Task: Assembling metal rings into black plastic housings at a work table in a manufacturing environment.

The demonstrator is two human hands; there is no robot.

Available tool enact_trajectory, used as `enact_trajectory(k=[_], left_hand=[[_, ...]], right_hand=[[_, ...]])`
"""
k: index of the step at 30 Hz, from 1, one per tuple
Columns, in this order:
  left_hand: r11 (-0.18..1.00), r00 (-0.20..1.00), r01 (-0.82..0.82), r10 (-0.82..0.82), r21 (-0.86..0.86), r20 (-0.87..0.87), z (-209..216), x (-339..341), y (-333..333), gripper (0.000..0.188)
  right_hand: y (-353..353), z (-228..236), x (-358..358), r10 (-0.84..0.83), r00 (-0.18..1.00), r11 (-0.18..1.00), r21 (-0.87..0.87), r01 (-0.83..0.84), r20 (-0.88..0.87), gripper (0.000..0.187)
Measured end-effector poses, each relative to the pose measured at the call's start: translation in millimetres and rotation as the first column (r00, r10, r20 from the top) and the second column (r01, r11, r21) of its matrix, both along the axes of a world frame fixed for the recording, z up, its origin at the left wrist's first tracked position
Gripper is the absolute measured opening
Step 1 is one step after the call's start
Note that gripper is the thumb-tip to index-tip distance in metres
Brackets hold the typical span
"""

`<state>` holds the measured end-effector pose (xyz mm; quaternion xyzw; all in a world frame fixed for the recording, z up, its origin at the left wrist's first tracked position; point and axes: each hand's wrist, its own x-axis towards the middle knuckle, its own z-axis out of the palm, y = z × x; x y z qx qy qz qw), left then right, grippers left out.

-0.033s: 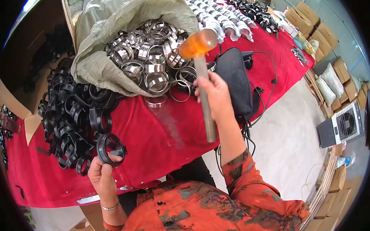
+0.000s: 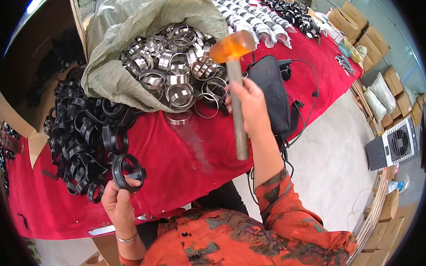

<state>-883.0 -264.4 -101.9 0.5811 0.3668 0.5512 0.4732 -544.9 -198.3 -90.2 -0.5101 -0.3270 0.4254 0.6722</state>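
Note:
Between the fingers and thumb of my left hand (image 2: pixel 120 202) is a black ring (image 2: pixel 128 172) with a small tab on its side, held over the table's near edge. My right hand (image 2: pixel 250 106) is closed round the wooden handle of a mallet (image 2: pixel 237 98) with an amber head, raised above the table. Left of the ring lies a heap of similar black rings (image 2: pixel 84 133). Shiny metal rings (image 2: pixel 180 75) fill an open woven sack (image 2: pixel 102 80), and a few have spilled out at its mouth.
Red cloth (image 2: pixel 174 155) covers the table. A black bag (image 2: pixel 269 93) with cables sits right of the mallet. Behind are rows of wrapped parts (image 2: pixel 254 22). A cardboard box (image 2: pixel 16 109) stands at the left, a fan unit (image 2: pixel 398 144) on the floor at right.
The mallet and my right hand have shifted slightly up and to the right. My left hand and its black ring have stayed in place.

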Motion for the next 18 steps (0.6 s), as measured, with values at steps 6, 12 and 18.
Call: enact_trajectory(k=[6, 12, 18], left_hand=[[0.999, 1.0, 0.009, -0.009, 0.031, 0.012, 5, 8, 0, 0.029], [0.999, 0.999, 0.041, -0.041, 0.011, -0.002, 7, 16, -2, 0.03], [0.998, 0.998, 0.063, -0.063, 0.02, 0.006, 4, 20, -1, 0.03]], right_hand=[[56, -6, 46, -0.19, 0.929, 0.975, -0.052, 0.217, 0.317, 0.034], [119, -34, 88, -0.247, 0.598, 0.893, -0.06, 0.445, 0.763, 0.048], [91, -20, 48, 0.041, 0.172, 0.937, -0.097, 0.334, 0.984, 0.031]])
